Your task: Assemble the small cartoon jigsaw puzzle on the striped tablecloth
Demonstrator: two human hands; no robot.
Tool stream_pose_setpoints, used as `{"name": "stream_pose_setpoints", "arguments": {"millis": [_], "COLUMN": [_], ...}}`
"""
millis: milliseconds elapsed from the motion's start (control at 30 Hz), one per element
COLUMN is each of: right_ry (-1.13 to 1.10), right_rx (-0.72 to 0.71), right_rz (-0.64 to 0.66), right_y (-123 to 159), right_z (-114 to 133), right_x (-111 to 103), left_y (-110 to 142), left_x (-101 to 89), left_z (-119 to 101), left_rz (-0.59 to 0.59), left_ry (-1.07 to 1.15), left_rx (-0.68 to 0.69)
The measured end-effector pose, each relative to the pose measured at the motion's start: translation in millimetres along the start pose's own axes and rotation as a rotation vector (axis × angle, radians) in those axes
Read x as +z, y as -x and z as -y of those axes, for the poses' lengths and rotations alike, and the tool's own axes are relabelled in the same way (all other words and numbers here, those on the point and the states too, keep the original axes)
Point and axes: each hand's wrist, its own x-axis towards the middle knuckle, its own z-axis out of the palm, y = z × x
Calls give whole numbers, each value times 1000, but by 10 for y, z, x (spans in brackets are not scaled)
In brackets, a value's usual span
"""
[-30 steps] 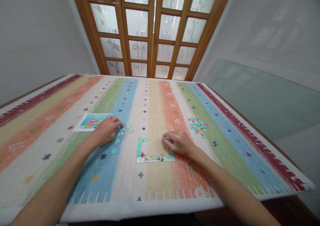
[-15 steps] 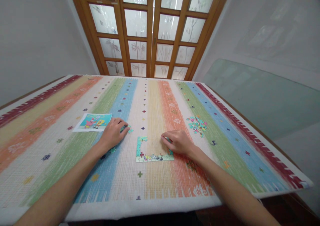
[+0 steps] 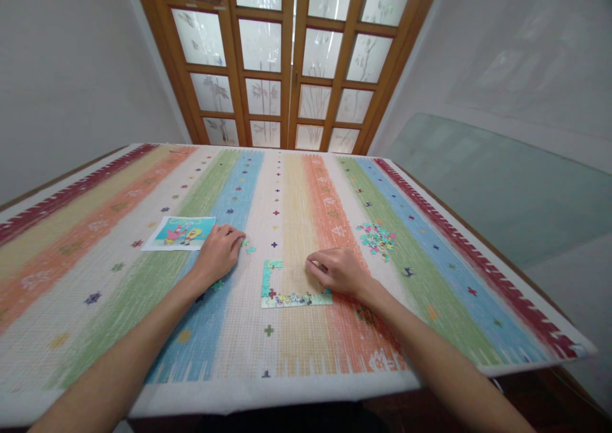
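A: Your right hand (image 3: 337, 271) is curled over the puzzle frame (image 3: 292, 296)'s right side; what it pinches, I cannot tell. Press pieces flat.

B: And the left?

A: Your left hand (image 3: 218, 253) lies closed over loose pieces (image 3: 248, 247) by its fingertips. Striped cloth (image 3: 296, 190), glazed doors (image 3: 287, 57) beyond.

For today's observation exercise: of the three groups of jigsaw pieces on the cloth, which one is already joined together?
The partly built puzzle frame beside the right hand. Its pieces interlock in an L shape, while the pile farther right and the few pieces by the left hand lie loose.
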Motion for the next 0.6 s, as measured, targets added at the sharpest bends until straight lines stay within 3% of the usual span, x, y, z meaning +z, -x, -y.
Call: {"name": "stream_pose_setpoints", "arguments": {"millis": [400, 600], "right_ry": [-25, -37], "right_rx": [-36, -16], "right_rz": [-30, -9], "right_y": [-1, 4], "right_z": [4, 10], "right_x": [20, 33], "left_y": [-7, -14], "left_x": [-21, -81], "left_z": [-10, -126], "left_rz": [8, 9], "left_ry": [61, 139], "left_rx": [-18, -1]}}
